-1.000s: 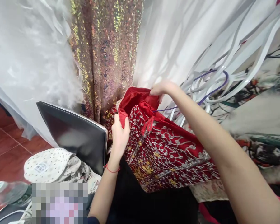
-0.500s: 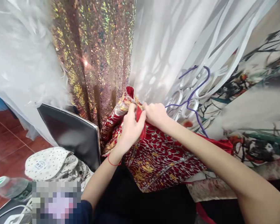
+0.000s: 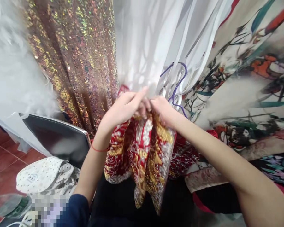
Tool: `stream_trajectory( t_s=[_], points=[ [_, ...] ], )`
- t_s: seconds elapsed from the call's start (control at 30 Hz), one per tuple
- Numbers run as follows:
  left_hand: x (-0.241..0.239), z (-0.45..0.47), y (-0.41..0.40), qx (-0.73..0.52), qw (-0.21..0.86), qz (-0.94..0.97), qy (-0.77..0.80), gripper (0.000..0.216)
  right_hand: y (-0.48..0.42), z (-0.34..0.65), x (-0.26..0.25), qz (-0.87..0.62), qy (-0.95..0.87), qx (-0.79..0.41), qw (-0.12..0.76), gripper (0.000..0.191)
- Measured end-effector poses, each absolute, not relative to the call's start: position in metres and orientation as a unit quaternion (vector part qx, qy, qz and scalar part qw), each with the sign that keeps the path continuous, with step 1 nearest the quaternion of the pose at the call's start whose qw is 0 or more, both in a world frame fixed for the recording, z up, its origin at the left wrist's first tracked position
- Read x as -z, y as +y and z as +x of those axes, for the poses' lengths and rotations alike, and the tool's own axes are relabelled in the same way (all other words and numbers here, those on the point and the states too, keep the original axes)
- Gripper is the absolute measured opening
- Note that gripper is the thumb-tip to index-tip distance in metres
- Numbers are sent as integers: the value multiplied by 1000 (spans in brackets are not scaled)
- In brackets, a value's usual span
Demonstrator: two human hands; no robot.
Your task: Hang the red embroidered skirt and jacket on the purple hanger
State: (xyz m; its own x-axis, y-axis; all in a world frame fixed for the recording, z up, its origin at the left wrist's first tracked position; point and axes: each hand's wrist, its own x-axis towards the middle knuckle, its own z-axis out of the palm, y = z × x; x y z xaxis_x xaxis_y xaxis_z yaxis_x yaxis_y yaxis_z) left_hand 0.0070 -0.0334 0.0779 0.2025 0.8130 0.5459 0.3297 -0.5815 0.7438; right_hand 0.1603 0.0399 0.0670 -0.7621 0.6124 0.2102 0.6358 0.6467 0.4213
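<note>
A red garment (image 3: 144, 151) with gold and silver embroidery hangs in folds from both my hands at the middle of the view. My left hand (image 3: 124, 107) is closed on its top edge, a red thread round the wrist. My right hand (image 3: 162, 108) pinches the same edge right beside it, so the two hands touch. A purple wire hanger (image 3: 177, 85) pokes out just behind my right hand, among white hangers.
Hanging clothes fill the back: white feathery fabric at left, a sequined gold-brown dress (image 3: 73, 56), white sheer cloth, a printed floral fabric (image 3: 246, 82) at right. A black chair back (image 3: 59, 138), a dotted white bag (image 3: 40, 175) and a plastic bottle (image 3: 7, 205) sit lower left on red tiles.
My hands came together and rose, gathering the red garment from a spread-out open shape into a hanging bunch. The view tilted upward and to the right.
</note>
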Motion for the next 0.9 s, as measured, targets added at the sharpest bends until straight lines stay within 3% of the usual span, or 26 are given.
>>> stream_trajectory(
  t_s=[0.07,0.13,0.2,0.27,0.33,0.5,0.63,0.7,0.8,0.9],
  points=[
    [-65,-18,-34,-519,187,719,422,47,38,162,-67,-354,-901,252,3,36],
    [-55,-36,-30,-551,83,696,452,36,36,163,-67,-360,-896,259,-15,39],
    [-48,-45,-23,-509,10,724,465,39,36,162,-68,-361,-898,252,-13,41],
    [-44,-44,-11,-397,18,797,454,48,35,162,-67,-364,-901,238,-3,40],
    [-38,-37,3,-303,55,844,439,33,34,164,-65,-356,-906,227,14,37],
    [-21,-17,33,-313,20,824,472,39,26,197,-52,-335,-889,253,183,39],
    [-24,-3,42,-375,30,808,454,44,21,240,-51,-464,-789,260,308,36],
    [-35,4,46,-432,29,790,433,45,20,255,-53,-523,-755,196,344,34],
    [-56,14,55,-513,58,747,418,48,19,265,-55,-526,-762,-42,376,31],
    [-69,14,64,-424,202,779,415,49,19,269,-56,-486,-740,-265,383,26]
  ],
)
